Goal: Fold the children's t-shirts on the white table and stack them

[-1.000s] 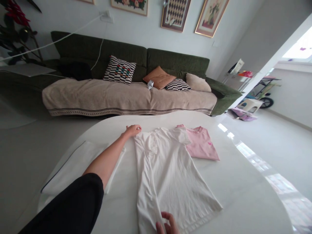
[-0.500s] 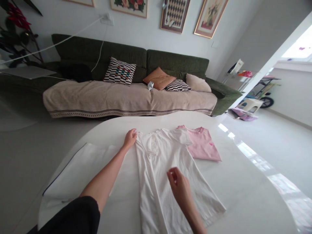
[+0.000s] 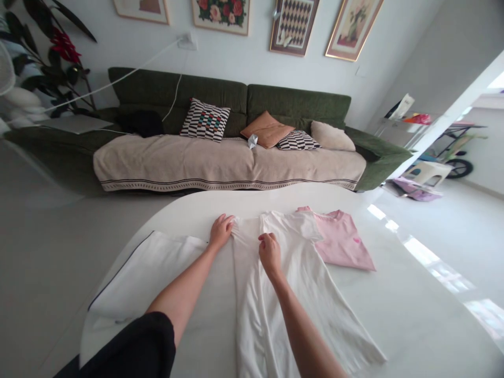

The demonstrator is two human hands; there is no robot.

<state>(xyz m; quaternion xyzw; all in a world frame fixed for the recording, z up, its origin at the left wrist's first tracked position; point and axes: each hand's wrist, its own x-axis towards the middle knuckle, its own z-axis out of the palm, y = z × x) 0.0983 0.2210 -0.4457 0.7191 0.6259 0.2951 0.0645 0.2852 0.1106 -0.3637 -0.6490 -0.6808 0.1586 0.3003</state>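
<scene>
A white T-shirt (image 3: 291, 294) lies spread on the white round table (image 3: 413, 325), its left side folded inward. My left hand (image 3: 220, 232) rests flat on the shirt's top left corner, fingers stretched out. My right hand (image 3: 269, 252) is closed in a pinch on the folded edge near the collar. A pink T-shirt (image 3: 342, 242) lies just right of the white one, partly under its sleeve. To the left sits a folded white garment (image 3: 145, 273) with a dark edge line.
A green sofa (image 3: 236, 136) with a beige cover and several cushions stands behind the table. A plant (image 3: 51, 63) is at the far left. Framed pictures hang on the wall. A stool and clutter (image 3: 421, 178) sit at the right.
My right hand moved from the shirt's hem up to the collar area and pinched the fabric. My left hand flattened onto the shirt's top left corner. The view shifted slightly.
</scene>
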